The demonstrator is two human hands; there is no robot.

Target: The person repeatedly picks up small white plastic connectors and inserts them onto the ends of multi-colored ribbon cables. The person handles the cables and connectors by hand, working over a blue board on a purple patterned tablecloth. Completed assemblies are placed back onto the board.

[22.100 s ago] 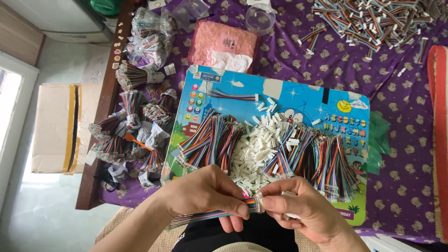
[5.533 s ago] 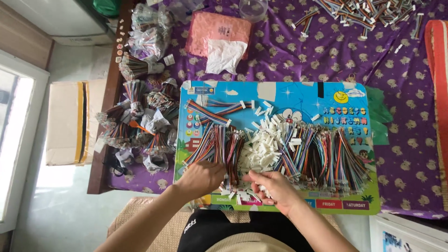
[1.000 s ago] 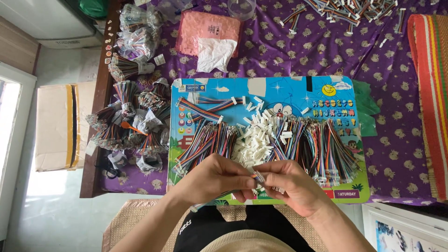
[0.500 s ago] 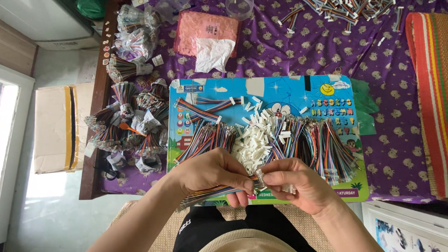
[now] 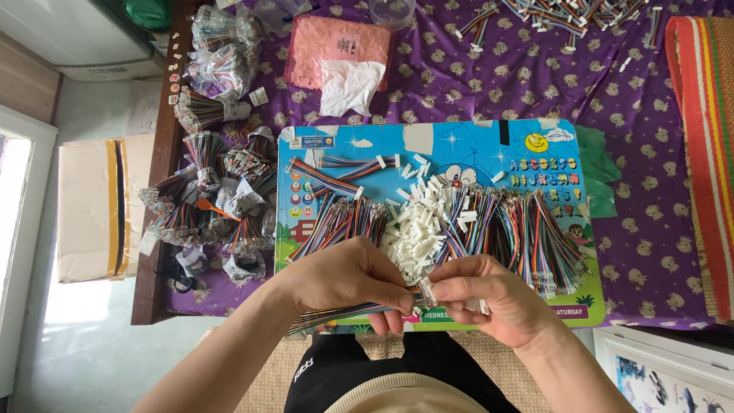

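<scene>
My left hand (image 5: 348, 280) pinches a flat multicoloured ribbon cable (image 5: 336, 315) that trails down to the left. My right hand (image 5: 489, 297) holds a small white plastic connector (image 5: 427, 291) at the cable's end, fingertips of both hands meeting there. Both hands hover over the near edge of a blue cartoon-printed board (image 5: 428, 157). On the board lie a heap of white connectors (image 5: 419, 226), a fan of coloured cables (image 5: 340, 222) to its left and a larger spread of cables (image 5: 527, 233) to its right.
Bundled cable packs (image 5: 214, 206) are piled at the table's left edge on a purple patterned cloth (image 5: 634, 107). A pink packet (image 5: 336, 53) with white paper lies behind the board, more finished cables (image 5: 566, 15) at the far right. A cardboard box (image 5: 95, 206) stands on the floor left.
My hands drew together at the board's near edge. The ribbon cable now sticks out left from my left hand, and the white connector sits between my fingertips.
</scene>
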